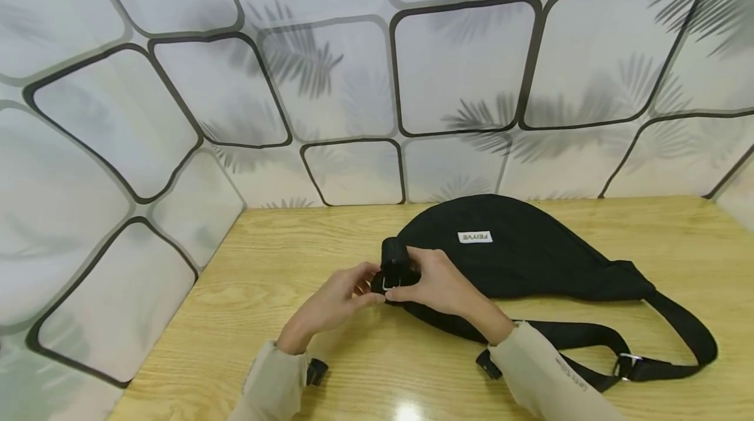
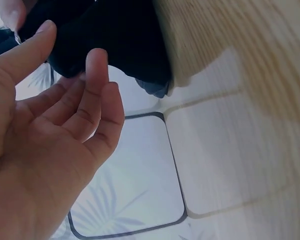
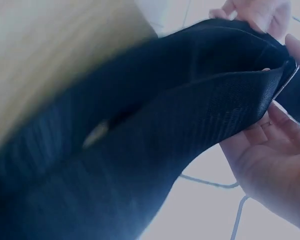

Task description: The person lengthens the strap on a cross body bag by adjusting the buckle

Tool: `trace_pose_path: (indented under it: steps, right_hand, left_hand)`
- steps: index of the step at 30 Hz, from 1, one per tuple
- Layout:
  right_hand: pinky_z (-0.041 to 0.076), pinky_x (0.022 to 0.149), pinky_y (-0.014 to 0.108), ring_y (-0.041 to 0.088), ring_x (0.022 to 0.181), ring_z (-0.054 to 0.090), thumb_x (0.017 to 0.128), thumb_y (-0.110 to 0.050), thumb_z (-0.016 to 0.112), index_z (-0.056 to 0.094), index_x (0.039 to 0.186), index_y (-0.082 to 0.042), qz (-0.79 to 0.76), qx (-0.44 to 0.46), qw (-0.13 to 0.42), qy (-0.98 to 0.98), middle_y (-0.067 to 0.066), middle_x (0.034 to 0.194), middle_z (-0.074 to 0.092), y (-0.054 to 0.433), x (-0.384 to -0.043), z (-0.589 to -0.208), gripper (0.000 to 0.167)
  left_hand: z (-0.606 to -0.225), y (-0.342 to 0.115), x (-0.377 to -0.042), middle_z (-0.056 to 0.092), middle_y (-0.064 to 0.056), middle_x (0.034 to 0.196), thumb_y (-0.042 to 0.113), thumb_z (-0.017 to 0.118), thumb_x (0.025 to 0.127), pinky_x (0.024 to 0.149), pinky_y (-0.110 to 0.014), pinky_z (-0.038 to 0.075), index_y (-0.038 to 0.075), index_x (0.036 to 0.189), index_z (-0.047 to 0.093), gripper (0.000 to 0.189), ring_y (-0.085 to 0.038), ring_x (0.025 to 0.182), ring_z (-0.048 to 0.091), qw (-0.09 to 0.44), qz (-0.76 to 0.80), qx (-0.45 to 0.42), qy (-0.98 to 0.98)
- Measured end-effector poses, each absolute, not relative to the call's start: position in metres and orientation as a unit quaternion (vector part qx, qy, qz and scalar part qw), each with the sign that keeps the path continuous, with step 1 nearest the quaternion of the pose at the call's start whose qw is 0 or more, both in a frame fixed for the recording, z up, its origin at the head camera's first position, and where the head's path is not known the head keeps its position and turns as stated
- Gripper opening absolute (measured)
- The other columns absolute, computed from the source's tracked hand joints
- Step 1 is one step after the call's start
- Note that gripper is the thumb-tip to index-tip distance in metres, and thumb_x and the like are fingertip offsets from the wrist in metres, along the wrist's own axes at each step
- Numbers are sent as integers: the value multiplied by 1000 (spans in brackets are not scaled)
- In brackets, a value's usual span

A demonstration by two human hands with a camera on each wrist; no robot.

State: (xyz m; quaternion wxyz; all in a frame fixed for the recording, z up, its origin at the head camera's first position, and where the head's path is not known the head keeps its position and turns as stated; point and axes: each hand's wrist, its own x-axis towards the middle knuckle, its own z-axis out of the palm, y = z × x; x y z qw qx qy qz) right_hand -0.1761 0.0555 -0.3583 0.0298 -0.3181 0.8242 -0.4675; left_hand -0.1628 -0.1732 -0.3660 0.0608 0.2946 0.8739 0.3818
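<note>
A black waist bag (image 1: 530,254) with a small white label (image 1: 474,237) lies on the table. At its left end both hands meet over the black strap (image 3: 215,107), which is folded into a loop there with a thin metal buckle (image 1: 386,283). My left hand (image 1: 332,300) pinches the strap from the left, thumb and fingertips at its edge. From the other side my right hand (image 1: 442,280) grips the strap beside the buckle, thumb in front. In the right wrist view the right hand's fingers (image 3: 260,132) lie under the band. Part of the buckle is hidden by fingers.
The bag's other strap length (image 1: 686,329) curves round to the right and front, with a metal slider (image 1: 627,366) on it. A wood-grain table (image 1: 265,244) holds everything. Patterned wall covering (image 1: 353,93) rises behind and at the left. Black wrist camera parts (image 1: 316,372) sit at the sleeves.
</note>
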Motion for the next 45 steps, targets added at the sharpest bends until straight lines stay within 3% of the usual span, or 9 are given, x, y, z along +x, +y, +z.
trace_pose_path:
  steps: [9,20,27,34,45]
  right_hand:
    - [41,60,28,12,65,53,85,-23,83,64,97,-6,-463,-307,41,831,-5,79,66,78,-179,-355,29]
    - [50,76,32,13,79,66,85,-23,83,66,117,2,-472,-307,42,826,-1,94,72,104,-177,-351,44]
    - [46,74,31,11,71,61,86,-24,83,66,115,-1,-455,-300,39,837,-5,84,68,122,-177,-349,41]
    - [48,72,29,12,74,63,85,-20,84,65,118,2,-459,-298,36,837,-3,88,68,134,-175,-347,44]
    - [44,68,28,10,66,53,85,-21,83,67,116,-1,-439,-270,27,857,-5,78,60,156,-173,-349,40]
  left_hand:
    - [-370,-179,-165,70,-11,108,8,69,97,78,-29,52,-3,124,61,31,-16,89,65,55,384,285,877]
    - [-368,-178,-165,68,-17,115,9,67,99,80,-30,53,-6,127,58,33,-19,92,65,65,382,287,876]
    - [-369,-180,-165,68,-14,111,10,67,100,78,-31,53,-4,124,59,29,-20,91,66,60,372,287,881]
    - [-370,-182,-165,68,-12,111,11,66,100,79,-33,53,-3,126,58,30,-21,92,65,66,369,281,883]
    - [-369,-190,-167,68,-12,110,11,64,101,76,-32,53,-6,130,55,34,-20,91,66,76,369,272,885]
